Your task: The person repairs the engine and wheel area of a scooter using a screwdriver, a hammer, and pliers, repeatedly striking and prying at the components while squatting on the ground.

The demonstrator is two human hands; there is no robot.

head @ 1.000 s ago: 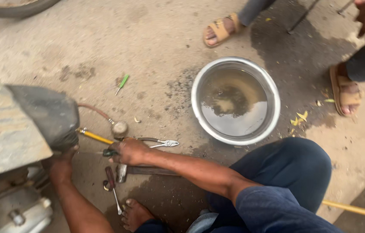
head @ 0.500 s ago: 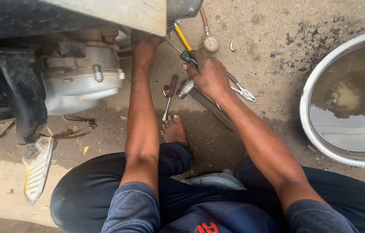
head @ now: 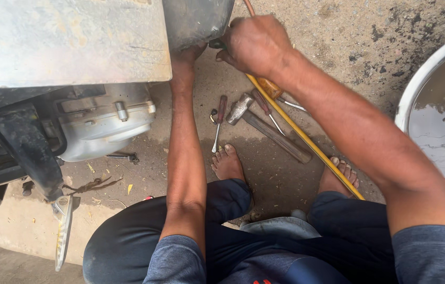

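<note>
- Right hand (head: pixel 256 44), top centre of frame: back of the hand up, fingers curled shut around the upper end of a long yellow rod (head: pixel 306 139). The forearm runs down to the lower right into a blue-grey sleeve.
- Yellow rod: thin, straight, smooth. It slants from the right hand down to the lower centre-right and passes just beside the toes of the right foot (head: pixel 341 176).
- Left hand (head: pixel 188 52): reaches straight up the frame, fingertips tucked under the dark rounded cover (head: pixel 199 21) at top centre. Cannot tell whether these fingers are gripping anything; they are hidden.
- Engine casing (head: pixel 101 123), left of centre: dull silver metal, rounded, with a bolt head on top. A flat scuffed grey panel (head: pixel 70 39) overhangs it, its straight edge ending just beside the left forearm.
- Tools on the ground between the two arms: hammer (head: pixel 264 126) with grey head and dark handle, a spanner (head: pixel 216 137), and a red-handled screwdriver (head: pixel 222 108). They lie close together, some touching.
- Ground (head: pixel 349 37): rough concrete, stained dark near the tools. Open patch at upper right.
- Metal basin (head: pixel 417 89), right edge: round, shiny rim, holding murky water, cut off by the frame.
- Left foot (head: pixel 228 163): bare, just below the spanner.
</note>
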